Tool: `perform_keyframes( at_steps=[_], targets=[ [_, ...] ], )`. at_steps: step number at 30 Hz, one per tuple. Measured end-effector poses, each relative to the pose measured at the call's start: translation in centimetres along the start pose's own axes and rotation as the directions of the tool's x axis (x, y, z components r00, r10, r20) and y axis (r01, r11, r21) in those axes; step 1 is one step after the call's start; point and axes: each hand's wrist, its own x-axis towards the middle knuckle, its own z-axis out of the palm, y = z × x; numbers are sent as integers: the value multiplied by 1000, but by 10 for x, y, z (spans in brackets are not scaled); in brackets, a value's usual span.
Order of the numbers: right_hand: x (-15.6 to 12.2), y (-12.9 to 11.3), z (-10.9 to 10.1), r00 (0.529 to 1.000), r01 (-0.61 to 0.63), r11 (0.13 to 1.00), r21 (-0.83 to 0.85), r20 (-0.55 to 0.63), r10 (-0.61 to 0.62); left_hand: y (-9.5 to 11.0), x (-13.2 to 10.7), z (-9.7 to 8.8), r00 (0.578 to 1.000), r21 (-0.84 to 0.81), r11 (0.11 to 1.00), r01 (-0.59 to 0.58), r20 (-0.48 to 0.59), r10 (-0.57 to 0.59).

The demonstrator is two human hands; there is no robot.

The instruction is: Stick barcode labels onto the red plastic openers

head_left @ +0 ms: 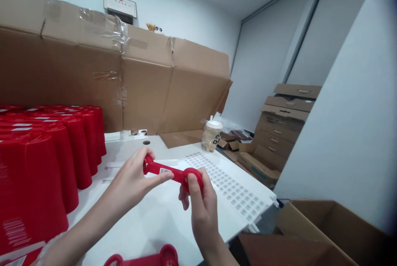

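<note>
Between my two hands is a red plastic bar-shaped piece with rounded ends (176, 174), carrying a small white barcode label on its flat middle. My left hand (135, 177) grips its left end, the thumb stretched along the bar near the label. Its right, circular end is pinched by my right hand (202, 208), thumb on top. Below them, at the bottom edge of the view, lies a similar red plastic piece (142, 260), partly cut off. A sheet of small printed labels (226, 183) is spread on the white table (149, 216) to the right.
Stacked red pieces (71, 150) stand in tall rows at the left. Large cardboard (145, 92) forms a barrier behind the table. A lidded drink cup (212, 133) stands near the back right. An open carton (335, 224) sits at lower right, and flat boxes (279, 125) are piled beyond.
</note>
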Motion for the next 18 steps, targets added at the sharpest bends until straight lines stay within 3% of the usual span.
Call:
perform_keyframes(
  at_steps=[6, 14, 18],
  targets=[
    [19, -4, -16, 948, -72, 987, -143, 298, 113, -17, 12, -11, 999, -69, 998, 7, 32, -5],
    [36, 7, -30, 960, -146, 949, -278, 190, 204, -7, -3, -4, 991, -164, 986, -21, 124, 42],
    [45, 18, -39, 967, -134, 948, -288, 171, 188, -5, -3, -4, 979, -268, 960, 74, 203, -19]
  ],
)
